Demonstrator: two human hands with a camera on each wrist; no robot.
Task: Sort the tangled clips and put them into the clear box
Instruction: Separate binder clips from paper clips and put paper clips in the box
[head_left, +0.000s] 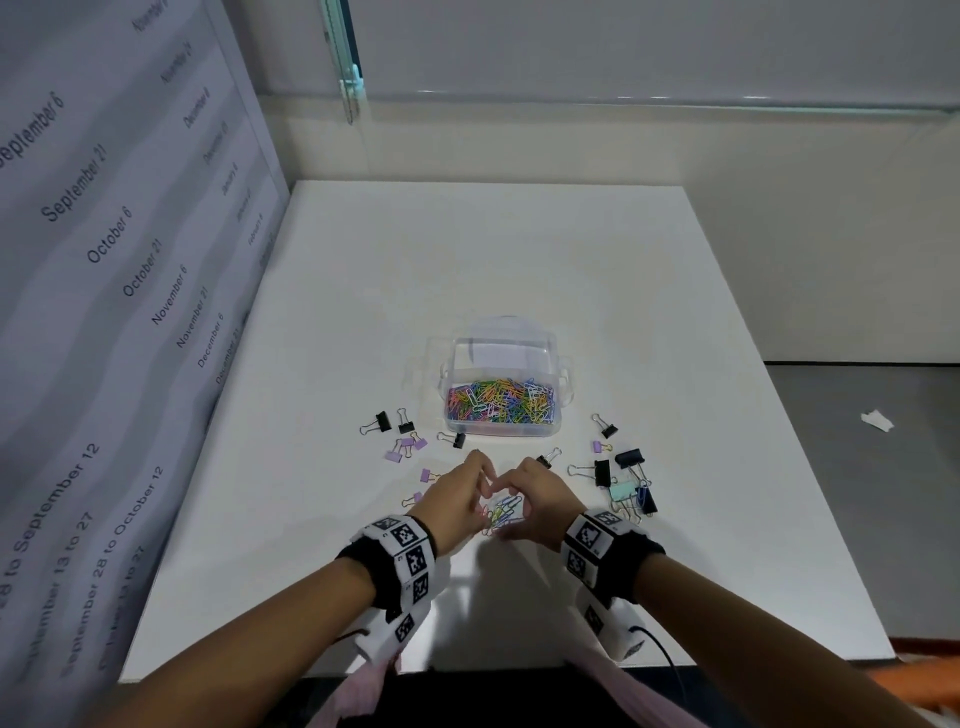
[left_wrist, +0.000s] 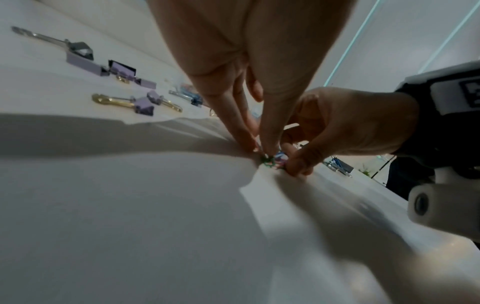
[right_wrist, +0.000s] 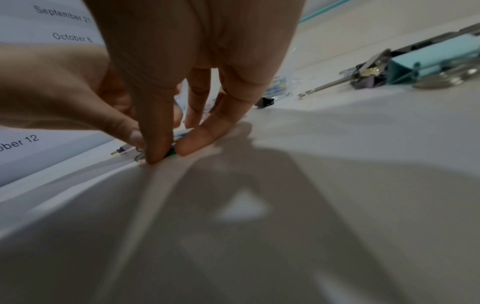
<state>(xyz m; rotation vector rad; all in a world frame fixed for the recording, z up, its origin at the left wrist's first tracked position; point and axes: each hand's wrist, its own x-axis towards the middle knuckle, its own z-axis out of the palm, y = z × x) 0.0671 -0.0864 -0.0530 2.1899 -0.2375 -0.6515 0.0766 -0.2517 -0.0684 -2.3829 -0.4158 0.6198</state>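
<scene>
A small tangle of coloured paper clips (head_left: 503, 512) lies on the white table (head_left: 519, 260), near the front. My left hand (head_left: 480, 501) and right hand (head_left: 524, 501) curl round it from either side, fingertips down on the table. In the left wrist view my left hand (left_wrist: 259, 148) pinches the paper clips (left_wrist: 271, 161) while the right hand (left_wrist: 293, 162) nips them from the other side. The right wrist view has my right hand (right_wrist: 168, 152) pinching the same pile (right_wrist: 171, 153). The clear box (head_left: 498, 348) stands open just beyond, with a layer of coloured paper clips (head_left: 501, 400) inside.
Black binder clips (head_left: 382, 422) and purple ones (head_left: 400, 452) are scattered left of the box. Black ones (head_left: 602, 472) and a mint one (head_left: 623, 491) lie to the right. A calendar wall (head_left: 130, 260) borders the table's left side. A paper scrap (head_left: 878, 420) lies on the floor at right.
</scene>
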